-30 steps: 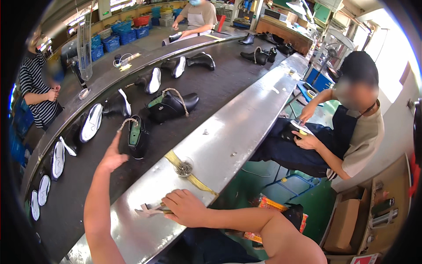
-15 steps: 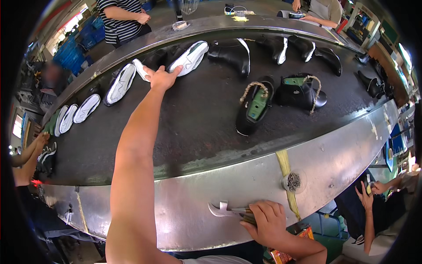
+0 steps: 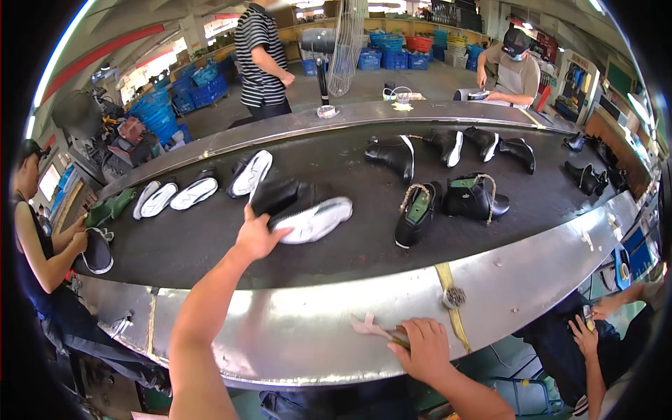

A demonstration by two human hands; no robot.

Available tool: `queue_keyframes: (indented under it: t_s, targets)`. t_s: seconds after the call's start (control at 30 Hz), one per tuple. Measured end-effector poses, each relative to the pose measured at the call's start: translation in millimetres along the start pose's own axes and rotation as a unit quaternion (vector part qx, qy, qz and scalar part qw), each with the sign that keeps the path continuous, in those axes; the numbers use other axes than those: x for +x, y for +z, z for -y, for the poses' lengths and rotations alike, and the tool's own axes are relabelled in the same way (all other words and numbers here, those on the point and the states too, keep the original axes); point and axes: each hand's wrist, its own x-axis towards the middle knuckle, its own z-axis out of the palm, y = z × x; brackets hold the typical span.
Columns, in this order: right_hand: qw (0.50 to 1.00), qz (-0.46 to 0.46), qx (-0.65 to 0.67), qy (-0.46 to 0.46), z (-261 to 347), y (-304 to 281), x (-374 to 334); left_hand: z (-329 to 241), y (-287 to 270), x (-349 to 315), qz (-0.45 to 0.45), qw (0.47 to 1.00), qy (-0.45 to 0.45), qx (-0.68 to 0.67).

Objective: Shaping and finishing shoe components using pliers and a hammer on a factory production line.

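The left hand grips two black boots with white soles. The right hand holds a brown-handled metal tool at the shiny silver metal surface.

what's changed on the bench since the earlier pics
The left hand moved leftward from the rope-looped boots, took hold of a pair of white-soled boots in the far row and drew them toward the person. The view has swung left. The right hand still holds the metal tool over the ledge; the rope-looped boots remain side by side.
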Motion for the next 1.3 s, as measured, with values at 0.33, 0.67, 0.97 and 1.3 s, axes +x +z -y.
queue_keyframes:
  t_s: [0.33, 0.67, 0.97, 1.3]
  targets:
    - [0.996, -0.086, 0.012, -0.025, -8.7, 31.2, 3.0, 96.7, -66.9, -257.9, -0.1, 0.992, -0.061, -0.055]
    - [0.994, -0.105, -0.023, 0.0, -2.1, 37.2, 12.7, 36.8, -56.6, -255.6, 0.089, 0.992, 0.001, 0.086]
    - [0.997, -0.081, -0.007, 0.011, 4.8, 38.3, 8.0, 76.5, -39.8, -266.7, 0.042, 0.987, -0.028, -0.151]
    - [0.995, -0.096, -0.018, -0.007, 16.3, 49.8, 20.8, 19.1, 124.7, -472.2, 0.123, 0.826, 0.09, -0.543]
